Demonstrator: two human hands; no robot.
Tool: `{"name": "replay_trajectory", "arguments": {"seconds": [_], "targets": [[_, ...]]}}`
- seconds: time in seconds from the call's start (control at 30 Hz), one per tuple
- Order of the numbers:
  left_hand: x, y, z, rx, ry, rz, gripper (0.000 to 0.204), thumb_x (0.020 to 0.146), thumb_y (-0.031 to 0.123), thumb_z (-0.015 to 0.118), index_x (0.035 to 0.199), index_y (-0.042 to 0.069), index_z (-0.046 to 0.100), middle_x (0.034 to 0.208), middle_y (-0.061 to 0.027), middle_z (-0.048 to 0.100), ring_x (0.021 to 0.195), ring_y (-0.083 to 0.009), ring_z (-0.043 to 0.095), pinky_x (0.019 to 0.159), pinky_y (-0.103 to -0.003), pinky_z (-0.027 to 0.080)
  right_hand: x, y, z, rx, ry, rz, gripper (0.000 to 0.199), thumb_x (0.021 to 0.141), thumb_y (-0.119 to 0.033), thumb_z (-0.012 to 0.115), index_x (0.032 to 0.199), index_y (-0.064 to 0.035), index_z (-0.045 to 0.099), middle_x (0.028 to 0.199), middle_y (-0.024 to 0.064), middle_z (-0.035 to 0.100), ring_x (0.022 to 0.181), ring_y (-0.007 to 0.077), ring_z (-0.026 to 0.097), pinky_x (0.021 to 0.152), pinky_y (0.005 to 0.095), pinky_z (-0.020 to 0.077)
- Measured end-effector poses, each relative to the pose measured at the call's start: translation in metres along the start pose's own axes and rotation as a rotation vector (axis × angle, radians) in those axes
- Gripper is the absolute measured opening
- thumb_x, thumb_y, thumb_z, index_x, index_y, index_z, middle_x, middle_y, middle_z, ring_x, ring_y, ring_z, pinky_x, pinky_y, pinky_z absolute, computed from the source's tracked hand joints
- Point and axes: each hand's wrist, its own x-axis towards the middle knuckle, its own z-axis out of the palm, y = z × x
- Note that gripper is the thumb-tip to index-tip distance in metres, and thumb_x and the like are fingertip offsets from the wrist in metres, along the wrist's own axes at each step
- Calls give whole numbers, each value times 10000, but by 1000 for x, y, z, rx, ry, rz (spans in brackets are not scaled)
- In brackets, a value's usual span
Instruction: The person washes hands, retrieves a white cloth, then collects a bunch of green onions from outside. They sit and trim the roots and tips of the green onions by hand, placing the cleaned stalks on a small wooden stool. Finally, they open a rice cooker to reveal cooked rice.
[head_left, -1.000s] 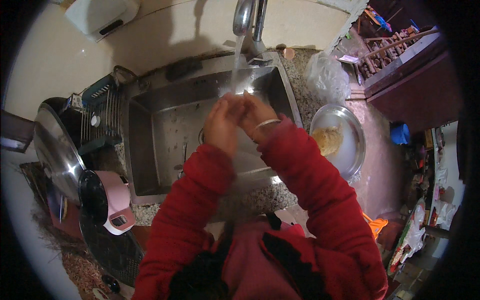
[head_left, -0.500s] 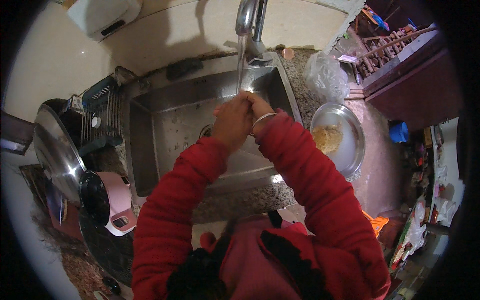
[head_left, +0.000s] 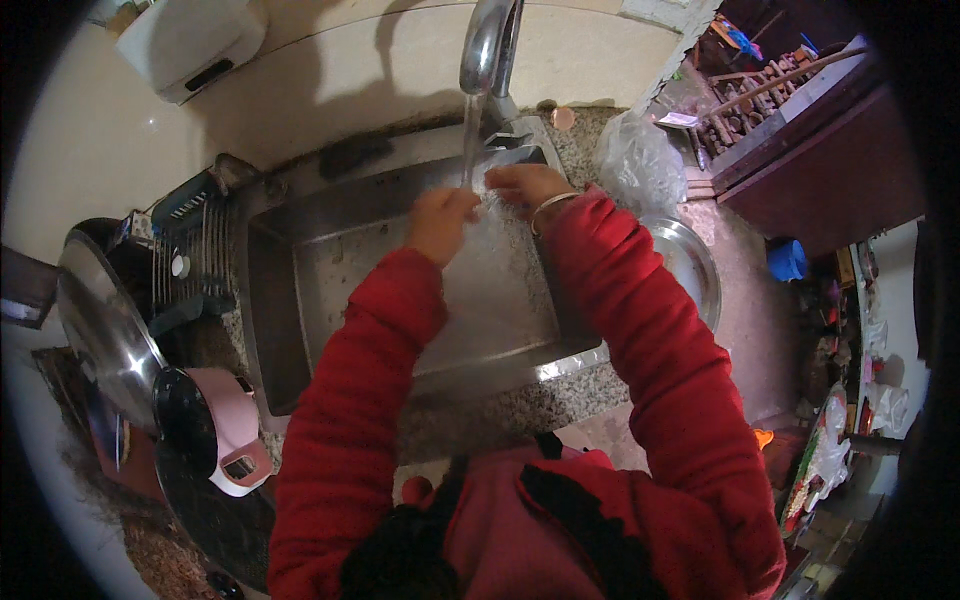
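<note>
Water (head_left: 470, 140) runs from the chrome faucet (head_left: 484, 60) in a thin stream over the steel sink (head_left: 400, 385). My left hand (head_left: 440, 222) is at the stream, its loosely bent fingertips reaching the water. My right hand (head_left: 525, 187) hovers just right of the stream, its fingers stretched to the left and a bangle (head_left: 552, 203) at the wrist. The two hands are apart, and I see nothing held in either one. Both are slightly blurred, and splashing water shows below them.
On the right are a clear plastic bag (head_left: 640, 160) and a round steel plate (head_left: 708, 275), partly behind my right sleeve. At left stand a dish rack (head_left: 190, 265), a large metal lid (head_left: 100, 320) and a pink-handled pot (head_left: 225, 425). A blue bucket (head_left: 787, 260) is farther right.
My hands were pressed together under the stream and have come apart, the left one moving left and the right one slightly right. My view has shifted a little.
</note>
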Motion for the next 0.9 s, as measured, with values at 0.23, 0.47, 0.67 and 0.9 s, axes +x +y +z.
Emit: {"name": "replay_trajectory", "arguments": {"seconds": [0.23,0.47,0.67,0.9], "targets": [[-42,-42,-19,42,83,-142,178,766,118,476,890,16,552,699,-27,510,606,-107,470,570,-231,388,59,3,-22,-749,76,-312,243,753,-229,459,792,-30,593,749,116,578,713,213,545,657,302,409],[-80,-61,-31,-32,165,-170,366,754,91,478,1116,76,423,997,-78,471,896,-159,452,787,-271,378,62,4,5,-643,-159,-278,275,737,-257,481,908,-57,563,864,122,568,828,243,536,730,323,417],[-135,-41,9,-233,182,-166,414,832,298,354,1099,-12,410,1075,-92,435,981,-192,418,849,-301,318,-72,57,87,-840,-690,-382,321,662,-275,531,919,-87,572,833,102,577,817,235,539,702,325,422],[-193,-38,132,-61,-137,-43,409,839,304,322,1059,-21,438,1060,-100,452,980,-186,417,838,-303,320,-185,107,16,-254,-480,-118,334,631,-217,533,940,-95,573,862,89,581,801,193,533,697,310,419]]}}
